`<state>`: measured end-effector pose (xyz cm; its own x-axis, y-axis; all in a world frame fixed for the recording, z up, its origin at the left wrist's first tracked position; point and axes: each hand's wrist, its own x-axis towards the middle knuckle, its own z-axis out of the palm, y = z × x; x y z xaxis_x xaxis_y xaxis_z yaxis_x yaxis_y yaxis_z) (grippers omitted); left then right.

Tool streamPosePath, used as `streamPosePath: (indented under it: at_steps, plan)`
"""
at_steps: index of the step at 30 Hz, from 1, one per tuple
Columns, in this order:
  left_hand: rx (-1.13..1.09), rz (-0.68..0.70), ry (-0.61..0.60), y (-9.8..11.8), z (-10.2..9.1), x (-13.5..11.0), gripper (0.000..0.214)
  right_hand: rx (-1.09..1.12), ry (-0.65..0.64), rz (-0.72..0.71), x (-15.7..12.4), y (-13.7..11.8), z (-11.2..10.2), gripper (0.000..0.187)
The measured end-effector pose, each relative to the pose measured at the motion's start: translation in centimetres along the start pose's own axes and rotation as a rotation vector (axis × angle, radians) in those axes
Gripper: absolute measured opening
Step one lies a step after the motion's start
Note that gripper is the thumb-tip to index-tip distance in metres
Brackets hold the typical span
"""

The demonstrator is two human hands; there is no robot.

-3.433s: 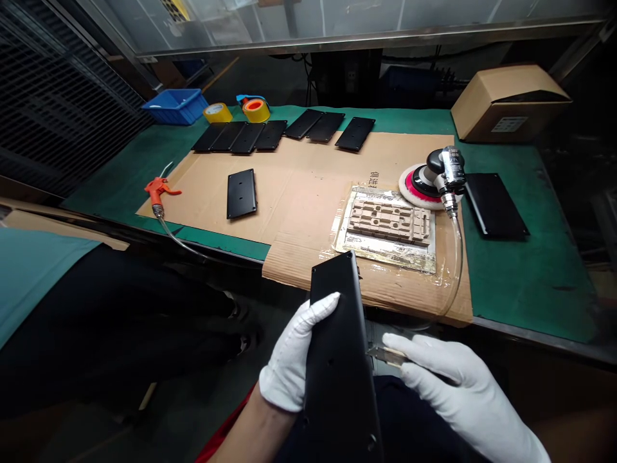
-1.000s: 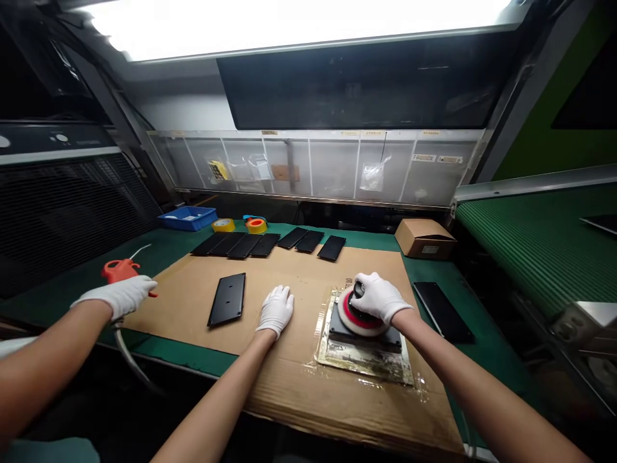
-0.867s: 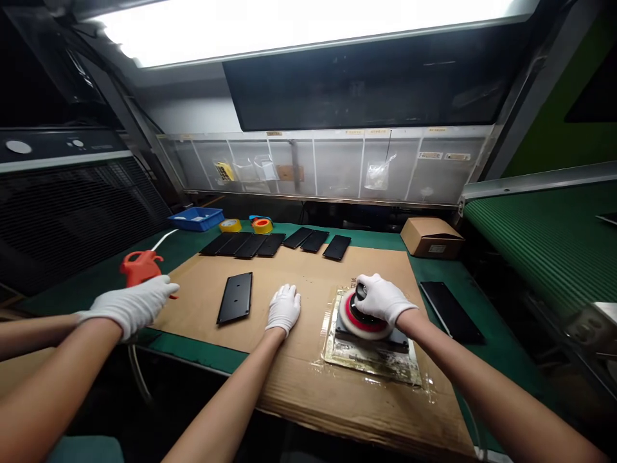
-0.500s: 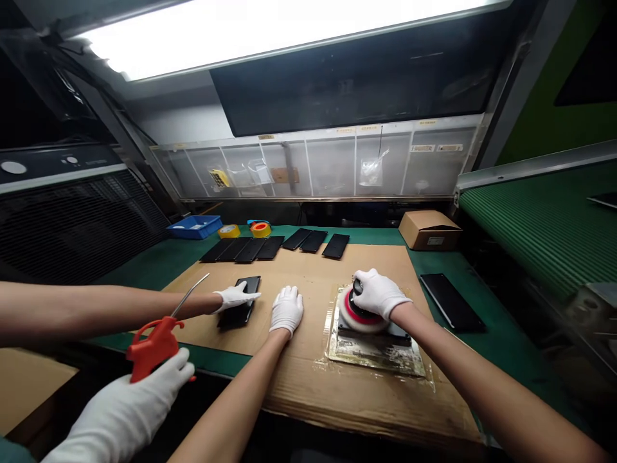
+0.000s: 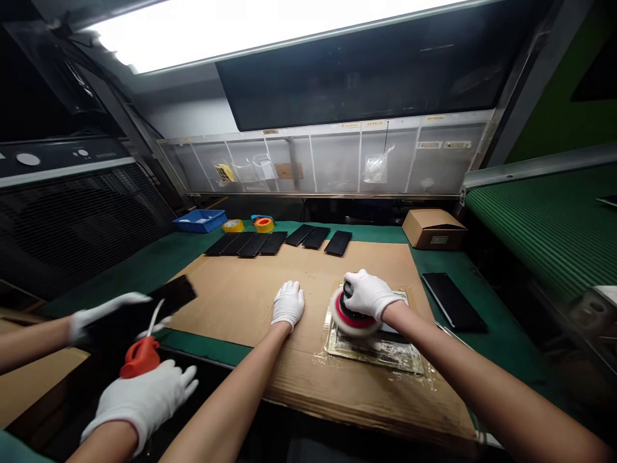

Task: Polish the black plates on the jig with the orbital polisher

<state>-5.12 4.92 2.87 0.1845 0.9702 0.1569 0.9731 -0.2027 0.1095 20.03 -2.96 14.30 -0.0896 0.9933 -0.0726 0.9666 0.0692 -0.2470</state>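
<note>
I log right hand [image 5: 369, 294] cupped round orbital sander [image 5: 348, 314], sander resting on black plate [image 5: 393, 329]; left hand [image 5: 288, 304] spread flat, empty, on cardboard sheet [image 5: 231, 302], just left of sander.

Since a moment ago, a co-worker's hand [image 5: 103, 313] has lifted the black plate [image 5: 168, 296] off the cardboard sheet [image 5: 241, 302] and past the tabletop's near left edge. Their other hand [image 5: 144, 402] has brought the orange air gun [image 5: 139, 359] lower, and my right hand [image 5: 369, 294] has slid the polisher [image 5: 354, 313] slightly left.
</note>
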Motion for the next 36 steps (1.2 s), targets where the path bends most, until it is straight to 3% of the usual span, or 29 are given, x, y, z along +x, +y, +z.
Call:
streamPosePath:
  at_steps: [4,8,12,17,21,36]
  plan:
    - [0.045,0.007,-0.002,0.1,0.1,0.0,0.035,-0.024,0.021,0.056,0.4,-0.2,0.0,0.034]
    - [0.056,0.001,-0.004,0.1,0.2,0.1,0.038,-0.007,-0.018,0.008,0.5,-0.2,0.0,0.034]
    - [0.045,-0.006,-0.008,0.0,0.2,0.1,0.038,-0.031,0.009,0.087,0.4,-0.2,-0.2,0.033]
    - [0.053,0.006,0.0,-0.1,0.4,0.2,0.037,-0.009,-0.006,0.017,0.0,-0.1,-0.3,0.032]
    - [0.085,0.007,0.002,-0.3,0.9,0.4,0.035,-0.03,0.01,0.09,0.0,0.0,-0.3,0.033]
    - [0.076,0.017,0.02,-0.2,1.1,0.5,0.03,-0.039,-0.006,0.039,-0.3,-0.9,0.1,0.033]
